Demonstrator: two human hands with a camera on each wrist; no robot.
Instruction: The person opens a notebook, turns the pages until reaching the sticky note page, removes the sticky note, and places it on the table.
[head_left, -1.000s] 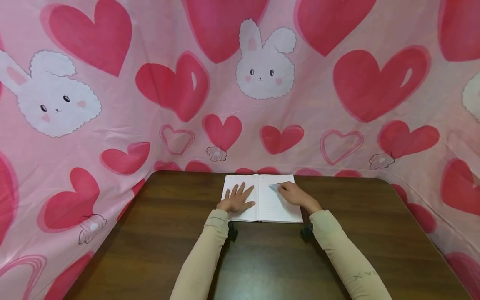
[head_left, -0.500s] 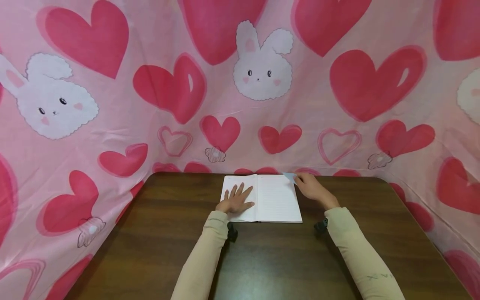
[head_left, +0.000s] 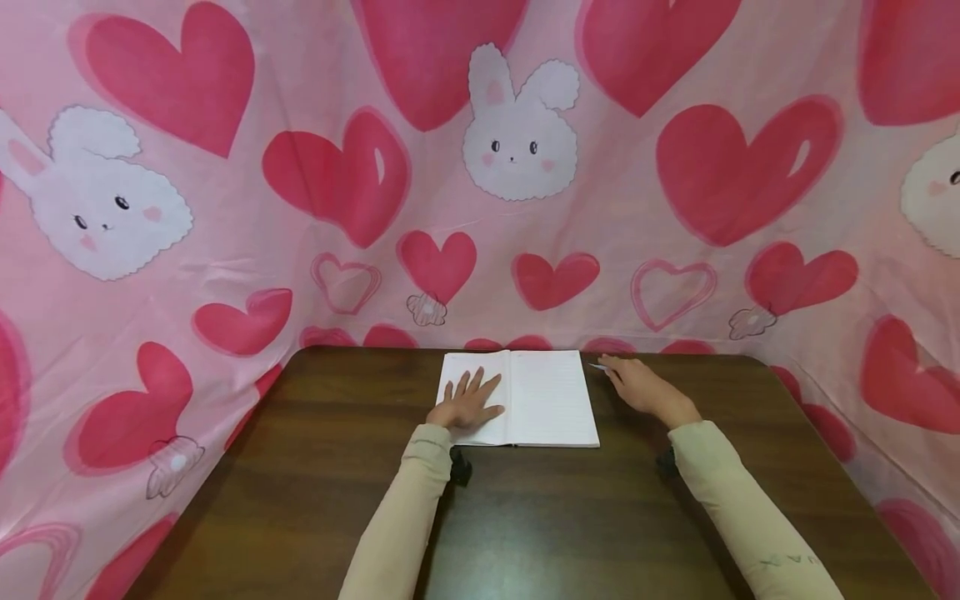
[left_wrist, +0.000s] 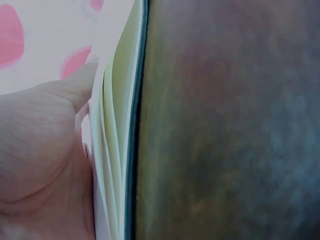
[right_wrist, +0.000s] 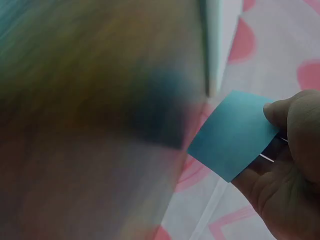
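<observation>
An open notebook [head_left: 551, 400] with white lined pages lies near the far edge of the table. Spread across its left page is my left hand [head_left: 467, 404], fingers straight and resting on the paper. In the left wrist view, the palm [left_wrist: 40, 150] sits beside the notebook's page edges [left_wrist: 112, 150] and dark cover. My right hand [head_left: 641, 387] is over the table just right of the notebook, apart from it. Between thumb and fingers it pinches a small square blue sticky note [right_wrist: 232, 135], which shows nearly edge-on in the head view.
The brown wooden table [head_left: 517, 525] stretches out around the notebook. A pink cloth with hearts and rabbits [head_left: 517, 217] hangs behind it and along both sides. Dark wrist cameras sit under both cuffs.
My right hand, with the blue sticky note pinched in it, has moved right from the right page to beyond the notebook's edge. The left hand has stayed on the left page.
</observation>
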